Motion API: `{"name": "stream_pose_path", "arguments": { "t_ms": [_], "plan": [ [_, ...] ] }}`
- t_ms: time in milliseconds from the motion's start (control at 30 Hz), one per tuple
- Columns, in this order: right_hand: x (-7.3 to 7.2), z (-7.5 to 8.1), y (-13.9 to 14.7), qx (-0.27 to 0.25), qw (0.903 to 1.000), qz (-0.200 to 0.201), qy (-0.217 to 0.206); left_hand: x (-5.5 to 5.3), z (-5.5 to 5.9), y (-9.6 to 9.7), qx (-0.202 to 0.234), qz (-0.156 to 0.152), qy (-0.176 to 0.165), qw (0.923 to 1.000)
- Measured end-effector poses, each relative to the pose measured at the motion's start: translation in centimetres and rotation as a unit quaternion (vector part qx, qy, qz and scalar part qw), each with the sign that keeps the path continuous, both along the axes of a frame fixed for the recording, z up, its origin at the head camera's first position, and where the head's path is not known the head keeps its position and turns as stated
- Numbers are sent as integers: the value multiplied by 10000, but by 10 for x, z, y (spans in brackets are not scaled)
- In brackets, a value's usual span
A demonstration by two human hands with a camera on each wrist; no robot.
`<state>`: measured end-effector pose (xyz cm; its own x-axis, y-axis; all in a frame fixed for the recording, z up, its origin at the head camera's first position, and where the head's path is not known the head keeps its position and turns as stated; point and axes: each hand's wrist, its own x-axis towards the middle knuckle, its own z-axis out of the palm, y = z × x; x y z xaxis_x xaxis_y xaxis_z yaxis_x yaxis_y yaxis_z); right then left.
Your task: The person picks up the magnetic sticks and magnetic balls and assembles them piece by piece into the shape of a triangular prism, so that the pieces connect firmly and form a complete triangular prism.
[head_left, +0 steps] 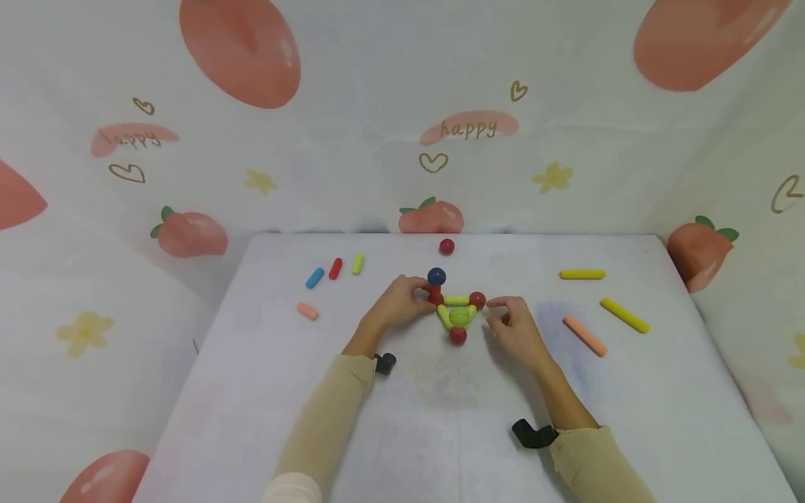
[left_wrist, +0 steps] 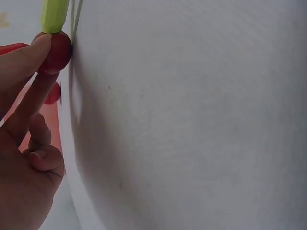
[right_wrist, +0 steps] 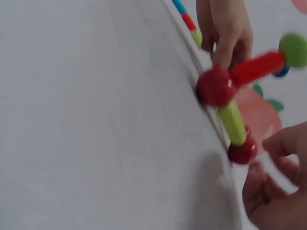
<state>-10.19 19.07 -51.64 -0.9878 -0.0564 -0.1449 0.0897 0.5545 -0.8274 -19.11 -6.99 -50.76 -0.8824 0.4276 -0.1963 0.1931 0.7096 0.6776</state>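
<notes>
My left hand pinches the left red ball of a ball-and-rod structure between thumb and finger. Yellow-green rods join this ball, the right red ball and the near red ball in a triangle. From the near ball a red rod rises to a green ball. Another red rod links the left ball to a blue ball. My right hand is just beside the right red ball, fingers loosely bent with nothing between them.
A loose red ball lies at the table's back edge. At left are short rods: blue, red, yellow-green and peach. Longer yellow rods and a peach rod lie at right. Patterned cloth hangs behind the table.
</notes>
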Motion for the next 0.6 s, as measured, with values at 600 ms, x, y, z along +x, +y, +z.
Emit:
{"name": "stream_pose_path", "arguments": {
  "t_ms": [600],
  "plan": [
    [-19,0,-20,1107,9904,413,712,19,-12,0,750,1026,223,9916]
  ]
}}
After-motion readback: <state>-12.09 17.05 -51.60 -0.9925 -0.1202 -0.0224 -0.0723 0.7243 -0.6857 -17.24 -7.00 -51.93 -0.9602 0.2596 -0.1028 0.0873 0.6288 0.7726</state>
